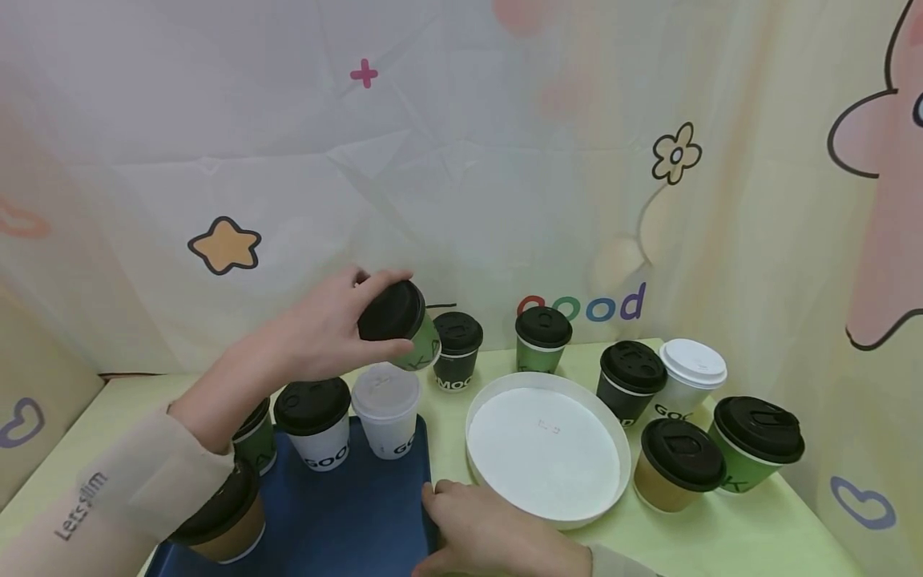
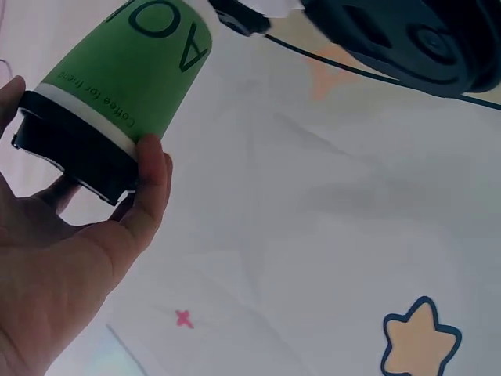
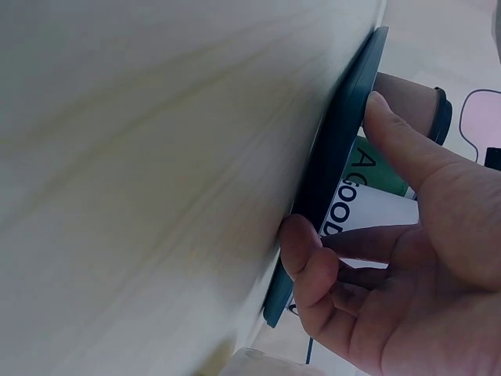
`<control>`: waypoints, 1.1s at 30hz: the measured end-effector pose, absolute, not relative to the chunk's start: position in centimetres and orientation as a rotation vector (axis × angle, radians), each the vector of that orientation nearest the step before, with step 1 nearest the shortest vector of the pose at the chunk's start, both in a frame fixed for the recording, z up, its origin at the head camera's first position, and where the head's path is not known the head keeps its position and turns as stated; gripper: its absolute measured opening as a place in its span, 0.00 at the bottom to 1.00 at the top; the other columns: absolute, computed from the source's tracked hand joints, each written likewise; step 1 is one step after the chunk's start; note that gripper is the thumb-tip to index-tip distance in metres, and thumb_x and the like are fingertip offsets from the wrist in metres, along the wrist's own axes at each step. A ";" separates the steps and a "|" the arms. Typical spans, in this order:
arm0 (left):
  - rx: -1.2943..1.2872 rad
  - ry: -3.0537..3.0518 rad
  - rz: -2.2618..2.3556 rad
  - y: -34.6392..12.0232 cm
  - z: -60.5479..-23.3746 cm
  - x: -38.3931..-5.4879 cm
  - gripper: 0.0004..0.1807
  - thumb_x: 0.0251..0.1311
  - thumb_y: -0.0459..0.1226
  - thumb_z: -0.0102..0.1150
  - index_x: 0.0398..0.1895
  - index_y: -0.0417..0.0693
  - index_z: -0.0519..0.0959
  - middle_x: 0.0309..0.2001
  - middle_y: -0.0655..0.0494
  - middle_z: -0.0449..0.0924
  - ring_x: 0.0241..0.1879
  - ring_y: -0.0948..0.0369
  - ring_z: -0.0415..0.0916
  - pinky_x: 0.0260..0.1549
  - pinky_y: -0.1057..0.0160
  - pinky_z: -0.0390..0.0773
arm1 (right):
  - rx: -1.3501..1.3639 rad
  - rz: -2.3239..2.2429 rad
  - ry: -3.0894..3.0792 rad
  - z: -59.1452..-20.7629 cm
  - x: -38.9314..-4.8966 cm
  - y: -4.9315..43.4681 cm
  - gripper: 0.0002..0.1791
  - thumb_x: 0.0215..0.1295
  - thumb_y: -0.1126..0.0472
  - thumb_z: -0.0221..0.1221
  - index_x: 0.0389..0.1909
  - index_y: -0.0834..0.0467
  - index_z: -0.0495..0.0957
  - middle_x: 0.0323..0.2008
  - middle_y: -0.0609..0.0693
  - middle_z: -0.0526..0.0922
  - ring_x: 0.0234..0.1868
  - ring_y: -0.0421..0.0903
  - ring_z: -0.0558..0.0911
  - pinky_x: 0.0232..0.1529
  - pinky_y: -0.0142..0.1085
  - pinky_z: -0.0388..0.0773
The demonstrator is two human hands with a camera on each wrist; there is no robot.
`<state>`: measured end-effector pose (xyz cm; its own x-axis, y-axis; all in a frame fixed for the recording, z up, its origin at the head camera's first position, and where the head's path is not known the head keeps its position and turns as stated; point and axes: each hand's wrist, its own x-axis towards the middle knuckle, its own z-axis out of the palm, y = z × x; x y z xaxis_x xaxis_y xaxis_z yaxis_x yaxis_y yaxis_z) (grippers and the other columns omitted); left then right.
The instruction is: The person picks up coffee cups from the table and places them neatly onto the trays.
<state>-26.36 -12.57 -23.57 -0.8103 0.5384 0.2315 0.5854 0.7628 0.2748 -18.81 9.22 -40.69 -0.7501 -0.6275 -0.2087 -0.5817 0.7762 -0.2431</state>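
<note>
In the head view, my left hand (image 1: 328,328) holds a green paper coffee cup (image 1: 427,346) by its black lid, tilted and raised above the back of a blue tray (image 1: 346,513). The left wrist view shows the thumb and fingers around the lid of this cup (image 2: 129,70). My right hand (image 1: 497,525) grips the tray's right edge, with the thumb on the rim (image 3: 344,133) and fingers curled beneath it. On the tray stand a white cup with black lid (image 1: 317,425), a white cup with translucent lid (image 1: 387,413), a brown cup (image 1: 227,533) and a partly hidden green cup (image 1: 259,445).
A round white tray (image 1: 479,473) lies right of the blue one. Behind it stand a black cup (image 1: 456,365) and a green cup (image 1: 539,353). At its right are another black cup (image 1: 620,397), a white-lidded cup (image 1: 688,385), a brown cup (image 1: 663,485) and a green cup (image 1: 743,461).
</note>
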 end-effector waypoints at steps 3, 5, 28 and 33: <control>-0.941 -2.817 -0.486 -12.7 -23.2 -25.0 0.48 0.60 0.60 0.68 0.81 0.62 0.59 0.58 0.43 0.68 0.52 0.50 0.70 0.48 0.47 0.76 | -0.930 -0.237 2.692 -40.7 -18.7 9.3 0.48 0.55 0.32 0.71 0.67 0.62 0.75 0.51 0.47 0.81 0.49 0.38 0.80 0.50 0.34 0.79; -0.954 -2.832 -0.470 -12.7 -22.8 -24.0 0.47 0.60 0.60 0.68 0.80 0.63 0.60 0.57 0.43 0.68 0.50 0.51 0.71 0.46 0.48 0.77 | -0.935 -0.231 2.696 -40.8 -18.7 9.3 0.49 0.55 0.32 0.71 0.67 0.62 0.75 0.52 0.47 0.81 0.50 0.38 0.80 0.50 0.34 0.79; -0.931 -3.317 -0.516 -13.2 -24.8 -16.8 0.45 0.48 0.63 0.75 0.70 0.72 0.68 0.52 0.50 0.70 0.45 0.58 0.72 0.40 0.51 0.78 | -0.909 -0.297 2.663 -40.5 -18.9 9.4 0.44 0.54 0.33 0.73 0.63 0.59 0.77 0.45 0.45 0.81 0.40 0.36 0.79 0.44 0.33 0.80; -0.911 -3.344 -0.455 -13.8 -26.6 -16.6 0.45 0.46 0.60 0.78 0.69 0.68 0.69 0.52 0.48 0.71 0.46 0.54 0.74 0.44 0.45 0.78 | -0.879 -0.303 2.649 -40.3 -18.9 9.4 0.48 0.54 0.32 0.72 0.67 0.59 0.75 0.50 0.46 0.81 0.44 0.37 0.80 0.48 0.34 0.80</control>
